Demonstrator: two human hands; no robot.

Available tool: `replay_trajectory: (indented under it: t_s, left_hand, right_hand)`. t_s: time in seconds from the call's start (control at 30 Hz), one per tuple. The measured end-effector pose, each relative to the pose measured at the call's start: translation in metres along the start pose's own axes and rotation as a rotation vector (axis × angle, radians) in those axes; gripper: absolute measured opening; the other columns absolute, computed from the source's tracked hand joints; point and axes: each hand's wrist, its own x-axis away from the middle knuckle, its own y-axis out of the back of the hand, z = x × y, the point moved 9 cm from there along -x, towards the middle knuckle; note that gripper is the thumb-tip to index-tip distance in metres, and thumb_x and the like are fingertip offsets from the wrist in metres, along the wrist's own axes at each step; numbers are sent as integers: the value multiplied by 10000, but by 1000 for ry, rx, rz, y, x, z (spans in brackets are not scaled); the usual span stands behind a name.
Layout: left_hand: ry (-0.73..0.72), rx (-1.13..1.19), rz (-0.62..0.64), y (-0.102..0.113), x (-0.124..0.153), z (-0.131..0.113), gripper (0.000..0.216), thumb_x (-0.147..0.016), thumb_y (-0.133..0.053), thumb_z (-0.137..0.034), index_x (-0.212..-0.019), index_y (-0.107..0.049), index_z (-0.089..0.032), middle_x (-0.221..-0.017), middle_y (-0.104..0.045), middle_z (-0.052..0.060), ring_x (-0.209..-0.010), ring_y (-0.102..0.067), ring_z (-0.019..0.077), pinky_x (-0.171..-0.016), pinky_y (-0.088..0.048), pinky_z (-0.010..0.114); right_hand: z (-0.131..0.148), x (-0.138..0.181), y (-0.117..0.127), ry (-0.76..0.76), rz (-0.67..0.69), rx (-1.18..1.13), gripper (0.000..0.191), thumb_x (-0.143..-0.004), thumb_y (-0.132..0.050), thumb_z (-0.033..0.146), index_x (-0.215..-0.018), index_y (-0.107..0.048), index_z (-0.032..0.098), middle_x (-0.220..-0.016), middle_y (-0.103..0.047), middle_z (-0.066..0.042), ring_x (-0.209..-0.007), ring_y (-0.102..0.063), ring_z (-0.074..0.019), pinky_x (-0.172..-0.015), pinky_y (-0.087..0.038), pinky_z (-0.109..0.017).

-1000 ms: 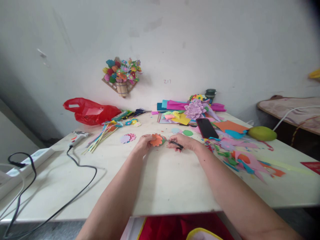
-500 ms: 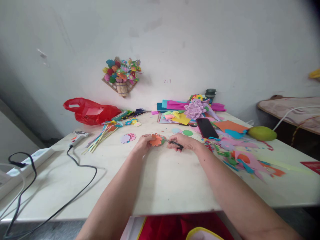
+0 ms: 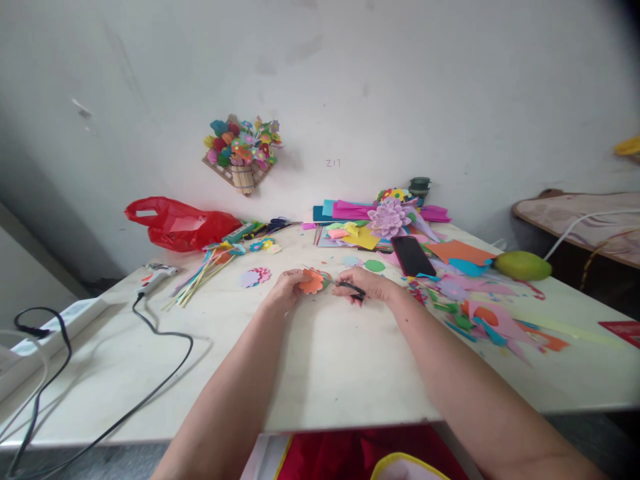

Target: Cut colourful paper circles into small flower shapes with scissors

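Note:
Between the fingers of my left hand [image 3: 289, 291] is an orange flower cutout [image 3: 312, 281] with a scalloped edge, above the middle of the table. A bit of green [image 3: 327, 280] shows at its right edge; whether it is a separate piece I cannot tell. My right hand [image 3: 361, 283] is closed around the dark handles of a pair of scissors [image 3: 354, 289]. The thin blades point left and reach the orange flower. To the left lie lilac and pink flower cutouts [image 3: 255, 277]. Just beyond my right hand is a green round piece [image 3: 374, 265].
A black phone [image 3: 413, 256] and colourful scraps [image 3: 493, 320] cover the right side. At left are a glue gun [image 3: 157, 277] with its cord, yellow sticks [image 3: 197, 280] and a red plastic bag [image 3: 185, 225]. Coloured sheets [image 3: 350, 211] and a lilac flower [image 3: 389, 217] stand at the back.
The scissors' blades look more parted, with one now lying above the orange flower's upper edge. Both hands stay in nearly the same place.

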Motion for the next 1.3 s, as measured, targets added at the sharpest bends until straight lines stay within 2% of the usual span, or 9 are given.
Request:
replay_trajectory:
  t_s: [0.17, 0.3, 0.53, 0.67, 0.8, 0.9, 1.0, 1.2, 1.3]
  left_hand:
    - [-5, -6, -16, -4, 3, -2, 103, -510, -660, -158, -597, -677, -106, -595, -668, 79, -521, -573, 148, -538, -403, 260]
    - [-13, -12, -13, -4, 4, -3, 55, -515, -660, -152, -553, -647, -115, -565, -654, 70, -504, -560, 142, -528, -390, 254]
    - [-21, -13, -2, -3, 3, -3, 98, -502, -703, -156, -523, -614, -121, -546, -643, 62, -504, -576, 152, -520, -389, 258]
    - [-15, -14, 12, -7, 5, -4, 124, -496, -722, -160, -522, -607, -123, -547, -649, 64, -493, -578, 148, -517, -399, 259]
    - [-1, -24, 73, -14, 7, -2, 143, -513, -735, -178, -536, -607, -120, -540, -642, 63, -468, -565, 144, -498, -402, 266]
    - [9, -42, 101, -16, 7, 1, 158, -514, -750, -192, -564, -627, -106, -545, -643, 69, -464, -561, 139, -487, -399, 260]
    - [5, -64, 102, -15, 5, 4, 177, -517, -769, -203, -565, -633, -101, -543, -640, 68, -469, -563, 133, -481, -396, 247]
    - [17, -109, 111, -14, 5, 6, 224, -557, -788, -273, -609, -659, -97, -567, -647, 75, -488, -572, 135, -503, -431, 249]
    - [20, -105, 102, -15, 6, 4, 238, -539, -801, -283, -587, -647, -108, -564, -643, 64, -484, -570, 130, -497, -435, 243]
  right_hand:
    - [1, 0, 0, 10, 9, -22, 242, -761, -552, 378, -700, -523, 146, -508, -571, 9, -363, -502, -70, -301, -295, -149]
    - [6, 1, 1, 29, -14, -15, 266, -753, -573, 393, -676, -506, 147, -518, -570, 5, -384, -523, -77, -308, -292, -154]
    - [3, 6, 25, -70, -322, -46, 324, -711, -671, 431, -681, -551, 131, -517, -584, -22, -373, -495, -75, -312, -264, -167]
    - [3, 8, 34, -72, -430, -117, 317, -684, -701, 418, -723, -586, 125, -543, -604, -35, -408, -525, -95, -311, -245, -168]
    - [4, 6, 33, -22, -420, -276, 362, -624, -750, 346, -881, -588, 149, -658, -652, -40, -488, -581, -118, -339, -282, -165]
    - [1, 0, 32, 4, -411, -313, 381, -591, -766, 322, -871, -574, 152, -582, -607, -5, -446, -528, -105, -385, -349, -194]
    - [-10, -4, 41, -36, -501, -195, 363, -562, -775, 324, -812, -564, 169, -523, -543, 33, -463, -505, -116, -424, -374, -220]
    - [-10, 1, 56, -91, -647, 413, 264, -592, -747, 304, -798, -619, 200, -709, -638, -21, -645, -561, -157, -536, -364, -230]
    - [-6, 5, 56, -97, -667, 457, 211, -618, -720, 325, -770, -630, 210, -685, -633, -21, -649, -563, -161, -524, -343, -229]
